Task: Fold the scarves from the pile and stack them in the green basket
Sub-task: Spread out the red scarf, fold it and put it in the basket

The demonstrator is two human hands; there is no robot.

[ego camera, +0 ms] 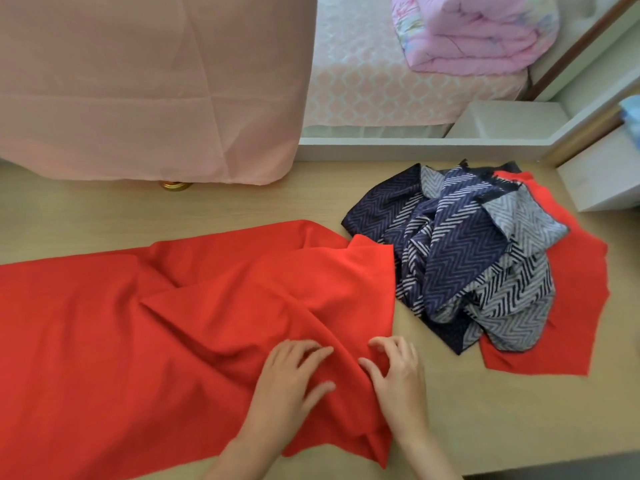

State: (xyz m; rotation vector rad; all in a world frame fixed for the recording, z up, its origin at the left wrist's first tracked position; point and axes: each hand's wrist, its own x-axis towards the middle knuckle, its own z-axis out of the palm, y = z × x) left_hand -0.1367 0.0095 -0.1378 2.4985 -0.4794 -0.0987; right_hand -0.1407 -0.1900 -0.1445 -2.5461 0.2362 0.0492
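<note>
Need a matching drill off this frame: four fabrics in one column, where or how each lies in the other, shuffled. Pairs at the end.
1. plain red scarf
2. chevron scarf
3. pink quilt
4. pink cloth

A. folded on the bed
B. spread over the wooden surface, touched by the left hand and the right hand
C. crumpled on top of another red scarf
D. hanging at upper left

Pairs: 1-B, 2-C, 3-A, 4-D
</note>
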